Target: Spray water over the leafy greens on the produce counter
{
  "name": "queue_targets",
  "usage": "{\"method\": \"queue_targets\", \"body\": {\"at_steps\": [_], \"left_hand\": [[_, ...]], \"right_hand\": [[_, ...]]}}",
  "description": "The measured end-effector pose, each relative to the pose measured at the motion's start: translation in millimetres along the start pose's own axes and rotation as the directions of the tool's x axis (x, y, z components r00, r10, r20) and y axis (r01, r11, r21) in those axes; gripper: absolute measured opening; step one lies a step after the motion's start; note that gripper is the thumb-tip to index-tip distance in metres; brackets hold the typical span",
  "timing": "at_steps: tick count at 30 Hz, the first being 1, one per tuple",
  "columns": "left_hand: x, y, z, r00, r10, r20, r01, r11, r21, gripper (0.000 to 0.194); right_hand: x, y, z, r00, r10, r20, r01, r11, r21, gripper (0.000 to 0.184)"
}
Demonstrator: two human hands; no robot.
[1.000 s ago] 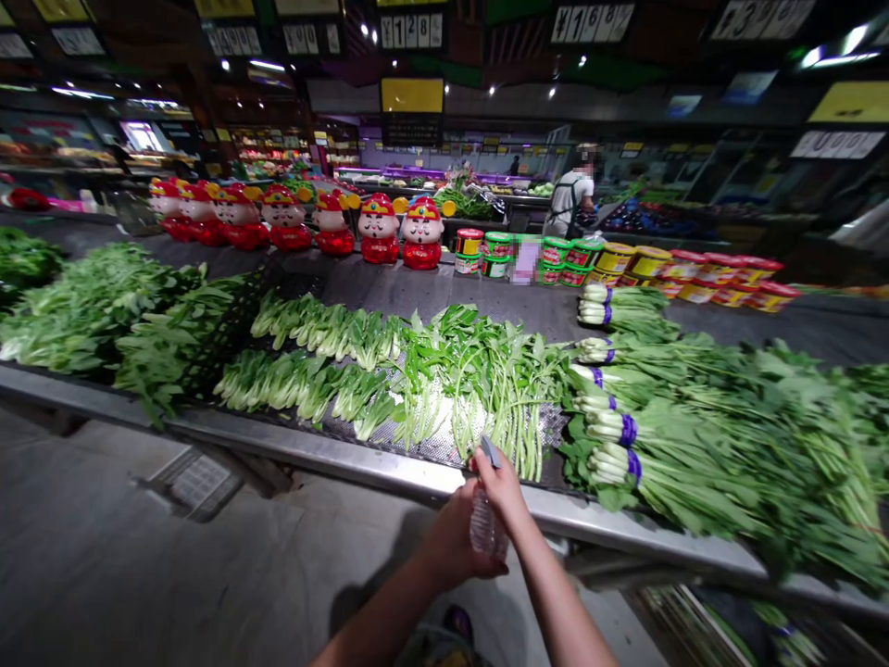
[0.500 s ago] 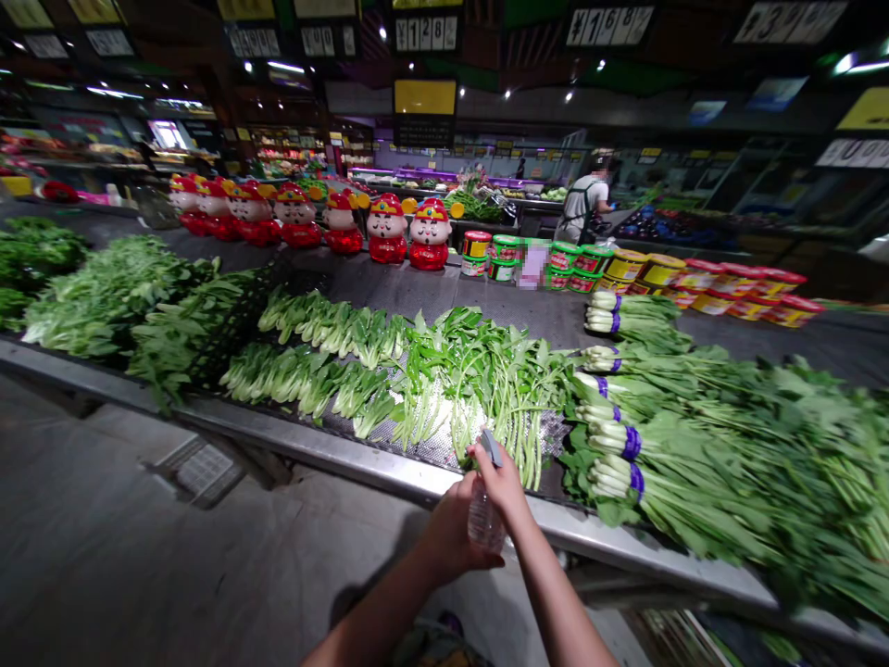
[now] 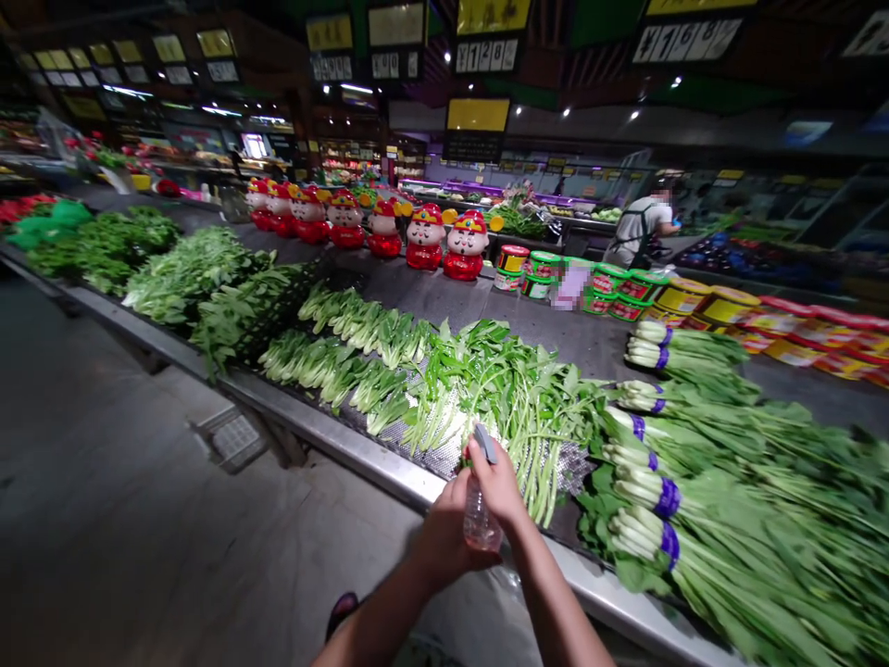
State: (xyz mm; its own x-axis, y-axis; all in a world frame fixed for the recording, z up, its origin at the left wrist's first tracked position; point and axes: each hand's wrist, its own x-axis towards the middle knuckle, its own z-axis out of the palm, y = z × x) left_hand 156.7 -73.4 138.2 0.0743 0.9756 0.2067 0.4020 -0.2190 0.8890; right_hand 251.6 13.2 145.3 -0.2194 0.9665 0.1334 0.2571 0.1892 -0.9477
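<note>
Bottle (image 3: 481, 526): clear, with a grey spray head (image 3: 484, 445); lower centre of the frame, tilted, in front of the table's metal rim (image 3: 406, 478); fill level cannot be told.
Left hand (image 3: 448, 537): wrapped round the lower body of the bottle; a slick wall could let it slip if this grip eases.
Right hand (image 3: 497, 482): round the neck, just under the spray head; together with the left hand on the one bottle. Trigger finger hidden; cannot tell whether it is pressed. An uneven squeeze could twist the bottle.
Rim: close by the bottle in the picture, touching or apart cannot be told; a low swing could knock the base on it.
Loose greens (image 3: 510, 371): centre, beyond the spray head, stems towards the rim; a dipping nozzle or sleeveless forearm could drag stems over the edge.
Choi (image 3: 316, 371): two rows, left of centre; spray could miss them if aim holds to the centre.
Banded bunches (image 3: 637, 533): lower right, purple-tied; a wide elbow could brush the nearest.
Tubs (image 3: 684, 298): stacked, right, behind the greens; overspray could wet their labels.
Floor (image 3: 153, 556): lower left; drips could make it slippery near the shoe (image 3: 343, 607).
</note>
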Motion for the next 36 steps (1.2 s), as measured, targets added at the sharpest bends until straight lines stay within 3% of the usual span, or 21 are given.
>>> {"method": "queue_targets", "body": {"at_steps": [5,13,19,26,30,36], "left_hand": [[-3.3,-5.3,-0.9,0.998,-0.055,0.004,0.055,0.997,0.047,0.096],[-1.5,-16.6,-10.8,0.998,-0.046,-0.03,0.048,0.997,0.054,0.103],[-4.5,-34.4,-39.2,0.995,0.012,-0.1,-0.002,0.994,0.106,0.11],[-13.4,-43.7,-74.3,0.984,-0.098,-0.152,0.116,0.986,0.119,0.106],[-19.0,-45.6,-83.7,0.974,-0.167,-0.155,0.174,0.984,0.037,0.099],[-25.7,-43.2,-87.6,0.982,-0.124,-0.142,0.118,0.992,-0.053,0.088]], "right_hand": [[0.3,-0.5,5.2,0.999,0.005,0.053,-0.005,1.0,0.001,0.041],[8.9,-9.2,12.7,1.0,0.015,0.026,-0.016,0.999,0.028,0.045],[20.0,-24.0,44.0,0.996,0.028,0.08,-0.034,0.996,0.084,0.046],[29.6,-30.2,91.4,0.99,-0.005,0.143,-0.011,0.993,0.117,0.042],[30.5,-21.0,110.6,0.98,-0.023,0.199,0.008,0.997,0.076,0.04],[28.9,-4.2,122.9,0.971,0.007,0.238,-0.007,1.0,0.0,0.041]]}}
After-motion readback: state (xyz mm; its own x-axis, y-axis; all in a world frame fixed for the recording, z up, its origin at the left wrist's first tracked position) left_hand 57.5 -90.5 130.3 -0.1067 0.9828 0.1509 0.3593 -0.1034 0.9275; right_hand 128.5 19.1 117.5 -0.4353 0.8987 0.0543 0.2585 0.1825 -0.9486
